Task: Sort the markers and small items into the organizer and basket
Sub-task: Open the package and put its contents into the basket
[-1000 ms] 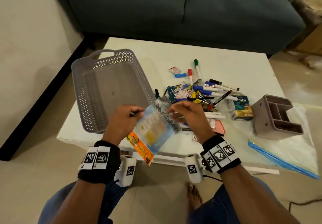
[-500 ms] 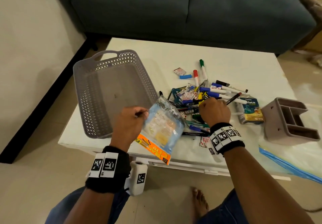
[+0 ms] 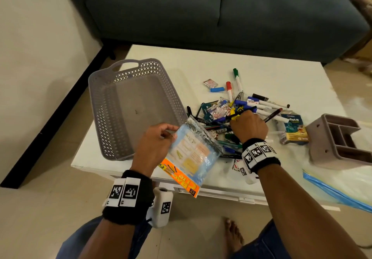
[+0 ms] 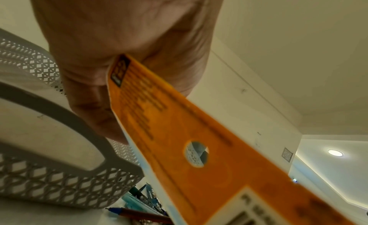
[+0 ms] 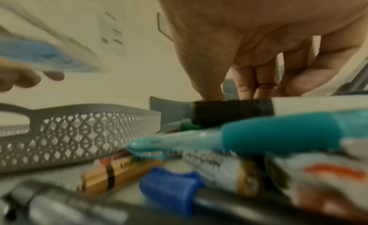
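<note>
My left hand (image 3: 161, 136) pinches a clear blue packet (image 3: 193, 154) with an orange header card by its upper left edge, just off the grey basket's (image 3: 128, 62) near right corner. The left wrist view shows the orange card (image 4: 209, 149) under my palm, beside the basket (image 4: 59, 181). My right hand (image 3: 248, 126) is knuckles-up over the pile of markers (image 3: 257, 105). In the right wrist view its thumb and fingers (image 5: 244, 86) come down around a black-capped white marker (image 5: 229, 113). The brown organizer (image 3: 330, 138) stands at the right.
A small medicine box (image 3: 293, 129) lies between the pile and the organizer. A blue-edged zip bag (image 3: 338, 192) hangs over the table's near right edge. A dark sofa (image 3: 221, 11) stands behind the white table (image 3: 281, 73). Batteries and a teal pen (image 5: 278, 134) lie under my right wrist.
My right hand let go of the packet and moved forward and right into the marker pile. My left hand now holds the packet alone, slightly nearer the basket.
</note>
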